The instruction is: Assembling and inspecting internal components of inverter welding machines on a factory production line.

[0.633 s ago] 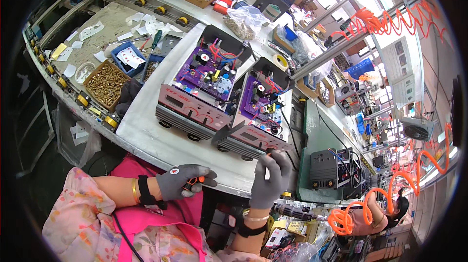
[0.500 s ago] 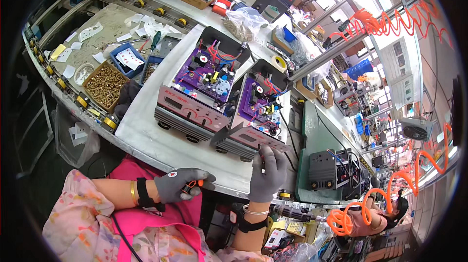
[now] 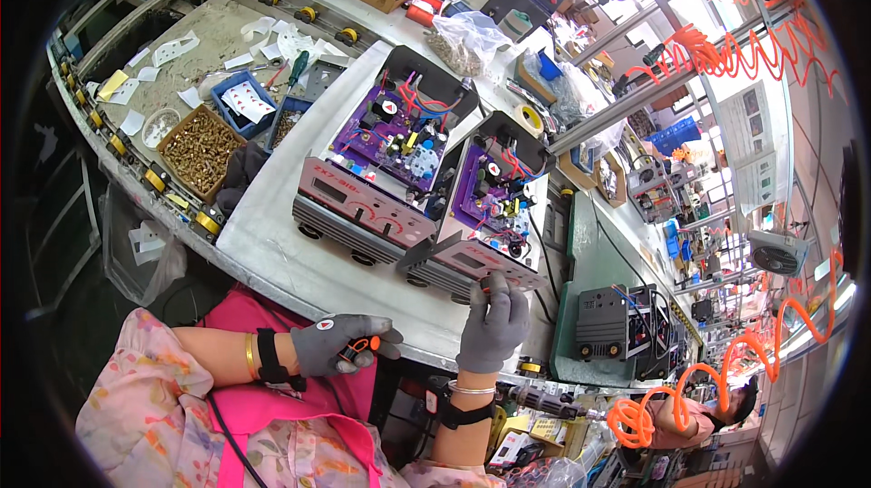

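My left hand (image 3: pixel 340 345), in a grey glove, is curled around a small black knob with an orange cap (image 3: pixel 373 343), held over my lap. My right hand (image 3: pixel 494 329), gloved too, pinches a small dark knob-like part at the lower edge of the right machine's front panel (image 3: pixel 476 257); the fingers mostly hide it. That open-topped machine (image 3: pixel 491 189) shows a purple circuit board and wires. On its left stands a matching machine (image 3: pixel 381 143), with its panel (image 3: pixel 358 205) tilted outward and its casing open.
A white-topped bench (image 3: pixel 263 234) carries both machines. To the left are a box of brass fittings (image 3: pixel 198 154), a blue bin (image 3: pixel 243 105) and a screwdriver (image 3: pixel 297 69). Finished-looking dark machines (image 3: pixel 613 320) stand on a green surface at right. An orange coiled hose (image 3: pixel 635 422) hangs nearby.
My right hand has closed in on the right machine's panel, and the dark part between its fingers is now mostly hidden. My left hand keeps its hold. The view has shifted slightly.
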Tool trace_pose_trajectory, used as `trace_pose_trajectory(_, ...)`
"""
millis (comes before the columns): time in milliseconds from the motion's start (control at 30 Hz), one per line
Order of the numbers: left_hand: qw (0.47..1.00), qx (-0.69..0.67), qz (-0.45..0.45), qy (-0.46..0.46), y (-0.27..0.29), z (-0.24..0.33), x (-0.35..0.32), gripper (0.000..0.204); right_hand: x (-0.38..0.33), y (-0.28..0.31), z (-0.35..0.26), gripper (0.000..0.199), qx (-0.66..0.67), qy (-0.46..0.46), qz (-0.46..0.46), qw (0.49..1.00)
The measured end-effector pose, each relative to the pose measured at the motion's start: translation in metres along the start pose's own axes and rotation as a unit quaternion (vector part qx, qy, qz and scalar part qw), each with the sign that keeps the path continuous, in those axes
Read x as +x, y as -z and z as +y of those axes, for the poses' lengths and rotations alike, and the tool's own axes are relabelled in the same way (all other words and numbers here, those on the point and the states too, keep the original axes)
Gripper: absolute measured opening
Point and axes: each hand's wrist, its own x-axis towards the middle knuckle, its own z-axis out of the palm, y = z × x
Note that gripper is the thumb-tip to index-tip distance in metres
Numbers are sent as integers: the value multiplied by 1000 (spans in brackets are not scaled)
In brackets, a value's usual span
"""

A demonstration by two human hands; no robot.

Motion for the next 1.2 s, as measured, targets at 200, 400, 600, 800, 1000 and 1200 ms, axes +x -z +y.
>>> trace_pose_trajectory(200,1000,21,0,6,-2,0,2,44,-1,-4,-3,30,7,-9,6,1000)
trace_pose_trajectory(400,999,42,-18,10,-5,1,1,44,-4,-9,0,30,-19,27,31,999)
trace_pose_trajectory(600,997,76,-5,13,-13,8,-3,51,1,-13,0,30,-37,42,35,998)
trace_pose_trajectory(800,996,80,25,-44,-19,26,-17,60,-2,26,-34,37,140,-133,-33,981)
trace_pose_trajectory(1000,981,182,49,-45,-18,36,-25,76,-17,21,-80,46,366,-4,-261,893)
trace_pose_trajectory(1200,977,153,131,-67,-16,32,-26,77,-26,13,-90,44,351,8,-287,891)
